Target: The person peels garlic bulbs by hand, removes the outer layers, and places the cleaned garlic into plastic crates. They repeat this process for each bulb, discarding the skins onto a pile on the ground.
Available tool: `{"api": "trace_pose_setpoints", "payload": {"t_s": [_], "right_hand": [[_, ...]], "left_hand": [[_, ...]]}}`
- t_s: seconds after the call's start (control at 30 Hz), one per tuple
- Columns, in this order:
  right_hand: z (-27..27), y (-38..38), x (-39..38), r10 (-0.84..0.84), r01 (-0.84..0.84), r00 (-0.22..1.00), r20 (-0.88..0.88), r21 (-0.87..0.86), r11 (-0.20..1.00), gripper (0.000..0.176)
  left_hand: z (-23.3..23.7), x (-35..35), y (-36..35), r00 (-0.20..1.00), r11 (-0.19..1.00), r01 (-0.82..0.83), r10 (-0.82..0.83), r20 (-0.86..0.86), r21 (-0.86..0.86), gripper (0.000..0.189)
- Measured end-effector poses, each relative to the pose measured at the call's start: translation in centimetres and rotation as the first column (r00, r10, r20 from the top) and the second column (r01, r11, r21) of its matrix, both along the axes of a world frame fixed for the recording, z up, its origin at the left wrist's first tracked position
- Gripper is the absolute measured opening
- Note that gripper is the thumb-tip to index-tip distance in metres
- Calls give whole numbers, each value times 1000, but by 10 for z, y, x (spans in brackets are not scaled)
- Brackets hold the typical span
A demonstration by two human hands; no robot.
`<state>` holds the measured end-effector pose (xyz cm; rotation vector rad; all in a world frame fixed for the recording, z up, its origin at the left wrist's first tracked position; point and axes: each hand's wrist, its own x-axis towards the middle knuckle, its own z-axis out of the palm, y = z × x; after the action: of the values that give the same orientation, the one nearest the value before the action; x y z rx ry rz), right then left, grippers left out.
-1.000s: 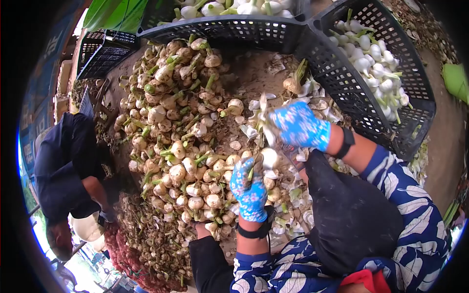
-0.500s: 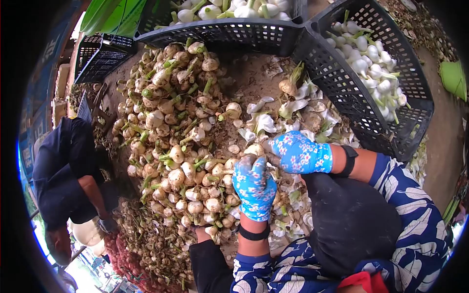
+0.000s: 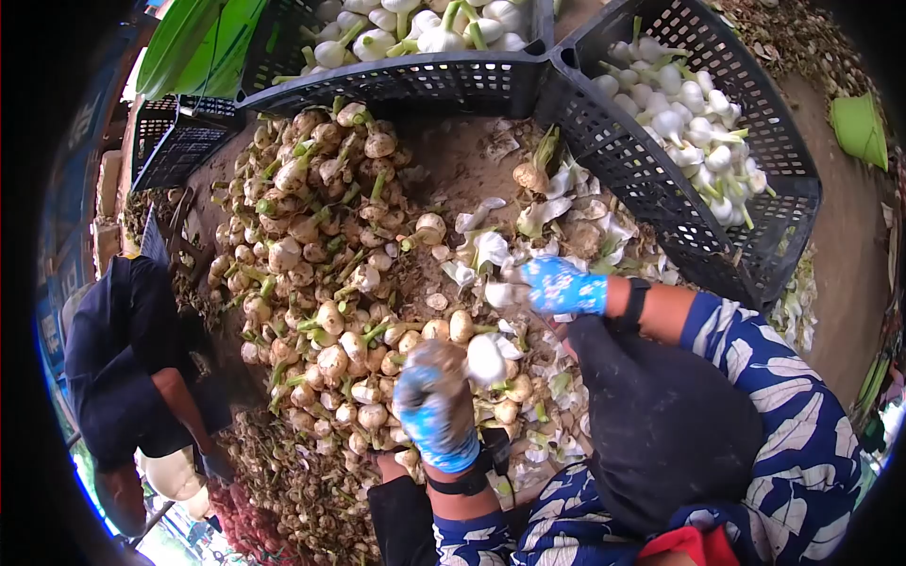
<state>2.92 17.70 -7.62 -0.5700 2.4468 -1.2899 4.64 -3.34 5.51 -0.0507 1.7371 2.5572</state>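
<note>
My right hand, in a blue flowered glove, is closed on a white garlic bulb at its fingertips. My left hand, in a matching glove with soiled fingers, is lower and to the left, over the edge of the heap of unpeeled garlic. Motion smears its fingers, so I cannot tell what they hold. Just right of it shows a blurred white piece, bulb or peel. Below and between the hands lie loose white garlic skins.
Black plastic crates of white garlic stand along the back, another crate at the right. A lone garlic bulb lies on the ground. At far left a person bends over a red net bag. A green bucket stands far right.
My left hand has pulled away from the bulb, down and left. The bulb in my right hand now shows white instead of brownish. The whole view has shifted slightly.
</note>
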Motion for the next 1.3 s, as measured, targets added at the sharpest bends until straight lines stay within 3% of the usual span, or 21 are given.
{"api": "trace_pose_setpoints", "payload": {"t_s": [0.03,0.1,0.17,0.23,0.27,0.3,0.33,0.37,0.4,0.43,0.53,0.63,0.67,0.73,0.77,0.8,0.9,0.97,1.23,1.27,1.3], "right_hand": [[-33,11,12,171,-194,977,-125,-210,958,16],[-10,27,21,375,-219,871,316,-433,874,15],[48,37,8,273,-324,943,190,344,881,7],[60,46,-10,-248,227,941,229,116,967,11],[79,43,-28,-252,231,944,215,121,965,11],[57,55,-30,-195,404,878,437,-458,792,13],[43,63,-39,-1,545,825,566,-793,274,15],[-61,65,-73,-214,238,971,108,-538,808,27],[-25,64,-89,-190,190,978,90,1,982,30],[22,58,-103,-162,85,982,95,541,836,35],[1,42,-84,-175,179,984,-40,288,941,41],[64,-3,-57,119,-114,988,-95,55,992,53],[68,-13,-50,240,-258,962,133,142,956,56],[73,-20,-38,20,-1,998,55,-314,949,56],[84,-23,-38,-103,194,978,181,-616,763,57],[85,-11,-40,-261,262,962,77,-511,819,58],[82,-1,-49,35,485,617,786,-415,770,50],[86,-18,-44,35,136,913,406,-386,913,50],[86,-8,-43,162,-74,918,361,-246,966,33],[70,-7,-41,195,-262,927,-319,-182,948,28],[59,-5,-33,196,-261,929,-314,-181,948,28]], "left_hand": [[8,-1,-3,999,971,-49,47,16,232,8],[14,-7,-9,993,936,-117,107,48,332,12],[22,-16,11,978,869,-89,-17,209,487,31],[56,-27,59,921,958,287,-270,279,-20,42],[62,-45,98,892,902,428,-432,-135,-63,50],[69,-60,127,675,832,531,-530,-514,-160,57],[87,-70,126,693,831,452,-556,-458,-325,61],[94,-76,122,715,796,362,-571,-404,-485,64],[65,-68,120,856,862,369,-461,-235,-348,64],[42,-63,113,951,921,308,-296,89,-238,63],[-56,-55,64,963,839,167,-27,268,-518,61],[-105,-27,40,889,952,150,-11,459,-268,63],[-79,-22,47,833,998,33,-2,553,-45,60],[-87,-12,29,868,974,-61,-57,493,220,53],[-84,-8,17,857,887,-112,-141,495,448,50],[-80,-3,13,866,918,-117,-92,492,378,50],[-48,-4,21,894,937,-145,-14,448,319,62],[-41,-3,26,905,962,-87,-33,425,258,68],[-57,3,14,921,994,108,-113,372,36,76],[-44,0,21,900,996,52,-79,429,73,77],[-44,1,21,898,996,52,-80,434,76,77]]}}
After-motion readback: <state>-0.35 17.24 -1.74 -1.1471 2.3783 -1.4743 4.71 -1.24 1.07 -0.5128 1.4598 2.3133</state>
